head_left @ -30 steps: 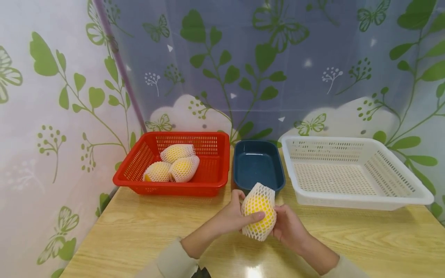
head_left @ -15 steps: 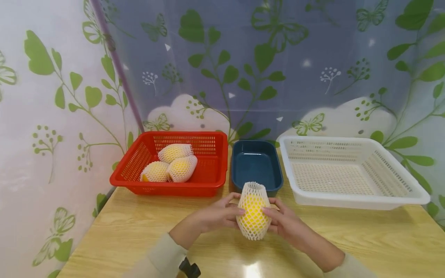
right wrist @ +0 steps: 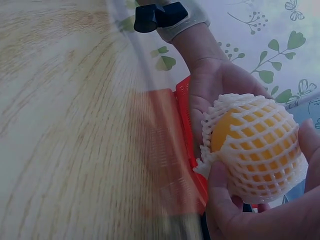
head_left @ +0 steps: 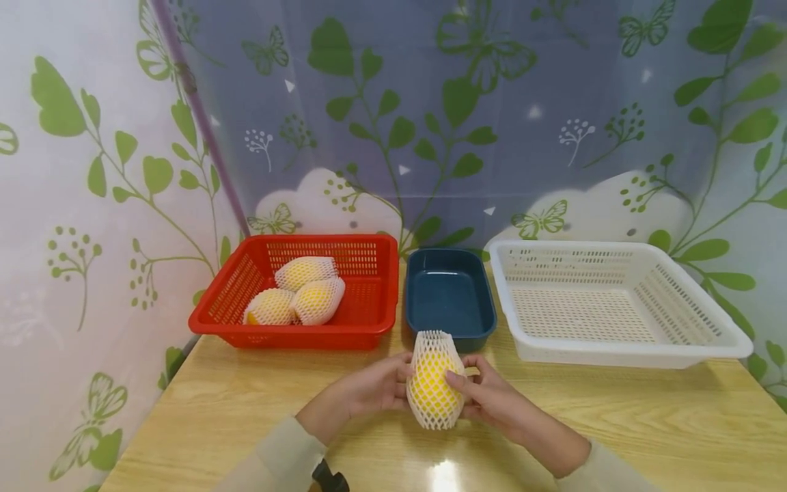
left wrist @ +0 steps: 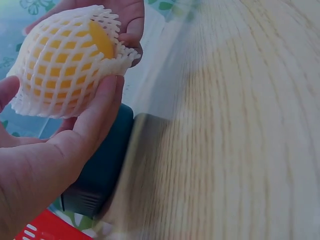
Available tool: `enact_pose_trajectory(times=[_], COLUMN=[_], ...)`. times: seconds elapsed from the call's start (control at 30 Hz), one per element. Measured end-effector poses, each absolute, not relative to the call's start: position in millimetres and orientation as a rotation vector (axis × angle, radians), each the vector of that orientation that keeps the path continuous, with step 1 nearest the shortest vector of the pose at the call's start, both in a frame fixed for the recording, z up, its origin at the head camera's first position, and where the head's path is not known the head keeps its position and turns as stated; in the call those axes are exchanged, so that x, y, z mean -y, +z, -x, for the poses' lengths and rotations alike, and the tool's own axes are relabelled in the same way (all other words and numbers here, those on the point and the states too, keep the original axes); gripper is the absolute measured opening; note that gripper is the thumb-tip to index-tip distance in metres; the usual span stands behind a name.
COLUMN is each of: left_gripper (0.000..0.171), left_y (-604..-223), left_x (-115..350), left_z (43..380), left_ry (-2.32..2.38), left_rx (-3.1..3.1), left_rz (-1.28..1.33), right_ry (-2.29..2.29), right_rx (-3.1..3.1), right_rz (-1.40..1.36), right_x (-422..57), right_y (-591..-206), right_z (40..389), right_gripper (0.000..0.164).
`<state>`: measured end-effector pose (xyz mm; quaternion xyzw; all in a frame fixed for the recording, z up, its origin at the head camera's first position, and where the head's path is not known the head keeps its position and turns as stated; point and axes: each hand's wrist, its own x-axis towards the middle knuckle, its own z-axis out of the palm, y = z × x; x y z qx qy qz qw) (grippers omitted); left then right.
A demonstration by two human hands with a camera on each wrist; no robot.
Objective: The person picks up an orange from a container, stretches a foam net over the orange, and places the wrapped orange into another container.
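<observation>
A yellow fruit in a white foam net [head_left: 436, 386] is held between both hands above the table, in front of the blue bin. My left hand [head_left: 373, 389] supports its left side; in the left wrist view the fingers [left wrist: 102, 97] and thumb stand around the net [left wrist: 60, 67]. From the right, my right hand [head_left: 494, 396] grips it with the thumb across its front. One end of the net gapes, and bare yellow skin shows there in the right wrist view [right wrist: 225, 131]. Most of the left fingers are hidden behind the fruit in the head view.
A red basket [head_left: 295, 335] at the left contains 3 netted fruits [head_left: 318, 301]. A dark blue bin [head_left: 451, 301] stands in the middle, and a white basket [head_left: 627, 352] at the right. All rest on a wooden table [head_left: 246, 410] before a patterned curtain.
The netted fruit has turned from tilted to upright between the hands. My left thumb has left its front, and the right thumb now lies across it.
</observation>
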<state>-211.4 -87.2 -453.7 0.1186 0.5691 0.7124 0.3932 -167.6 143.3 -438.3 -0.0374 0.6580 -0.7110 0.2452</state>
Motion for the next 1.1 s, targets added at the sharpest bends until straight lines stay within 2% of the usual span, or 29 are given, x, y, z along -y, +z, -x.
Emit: enact_pose_trajectory(times=[0.43,0.67,0.83,0.93,1.1], left_gripper=[0.058,0.062,0.054,0.057,0.071], left_y=[-452,-450,-445,-437,-421], left_x=[88,88,87,87,89], left_z=[211,209,205,201,195], left_ry=[1.806,1.828,1.928,1.984,2.043], left_rx=[-1.434,-1.425,-1.335,-1.242,-1.149], left_rz=[-0.344,-0.330,-0.275,-0.276,-0.274], right_ry=[-1.956,-1.911,-1.909,-1.944,-2.008], right_rx=[-1.732,-1.773,-1.789,-1.787,-1.768], right_rz=[0.089,0.064,0.059,0.077,0.076], right_x=[-146,-145,-146,-147,-142], right_y=[-437,-430,-417,-409,-405], right_z=[168,171,174,178,185], right_gripper=[0.061,0.062,0.061,0.056,0.051])
